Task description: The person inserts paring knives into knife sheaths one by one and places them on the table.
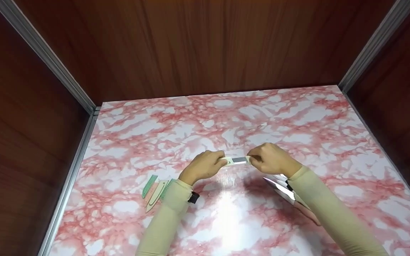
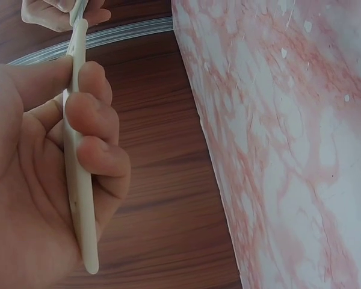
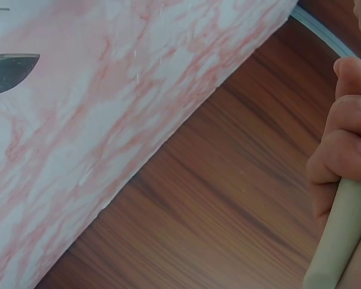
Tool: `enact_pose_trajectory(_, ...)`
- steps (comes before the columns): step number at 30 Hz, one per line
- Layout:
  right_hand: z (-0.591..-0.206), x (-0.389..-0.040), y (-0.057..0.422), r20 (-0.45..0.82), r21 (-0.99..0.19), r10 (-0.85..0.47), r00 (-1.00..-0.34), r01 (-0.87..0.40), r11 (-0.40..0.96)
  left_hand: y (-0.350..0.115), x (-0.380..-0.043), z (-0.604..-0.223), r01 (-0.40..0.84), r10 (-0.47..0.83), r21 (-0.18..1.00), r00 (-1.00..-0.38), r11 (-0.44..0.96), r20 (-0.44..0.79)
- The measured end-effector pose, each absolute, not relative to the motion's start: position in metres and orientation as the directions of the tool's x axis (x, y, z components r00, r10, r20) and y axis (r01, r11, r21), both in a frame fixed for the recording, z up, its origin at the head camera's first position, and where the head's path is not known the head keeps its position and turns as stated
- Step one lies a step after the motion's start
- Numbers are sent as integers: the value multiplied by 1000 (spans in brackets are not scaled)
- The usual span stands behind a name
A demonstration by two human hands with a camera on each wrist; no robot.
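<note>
My left hand [image 1: 205, 164] pinches a cream blade cover [image 2: 81, 180], thumb on one face and curled fingers on the other. Its far end meets a short bare stretch of steel blade [image 1: 240, 160], which lies level between my two hands. That blade belongs to a knife whose pale cream handle [image 3: 343, 235] is gripped by my right hand [image 1: 272, 158], fingers wrapped round it. Both hands are raised over the middle of the table, close together. The blade's tip is hidden inside the cover.
Several green, pink and cream blade covers [image 1: 157, 195] lie side by side near my left forearm. Bare knives [image 1: 285, 192], one with a pink handle [image 1: 308, 213], lie partly under my right forearm. Dark wood panels [image 1: 205, 46] wall the marbled table [image 1: 190, 124] at back and sides.
</note>
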State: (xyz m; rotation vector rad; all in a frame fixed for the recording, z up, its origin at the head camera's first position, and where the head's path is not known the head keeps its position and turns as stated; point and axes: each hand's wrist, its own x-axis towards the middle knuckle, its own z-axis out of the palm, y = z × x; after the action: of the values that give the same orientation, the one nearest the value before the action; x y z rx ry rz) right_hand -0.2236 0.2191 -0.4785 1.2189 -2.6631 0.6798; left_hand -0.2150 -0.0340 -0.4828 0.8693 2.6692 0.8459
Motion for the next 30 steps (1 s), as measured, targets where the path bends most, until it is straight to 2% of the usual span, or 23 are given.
enact_pose_trajectory(13,-477,-224,215,265,-358,-687,-677,-731,581,-31,-215,-484,481,585,567,-811,668,-1)
enact_pose_trajectory(30,-480,-225,211,305,-347,-701,-645,-760,549,-31,-213,-483,494,599,566,-801,660,0)
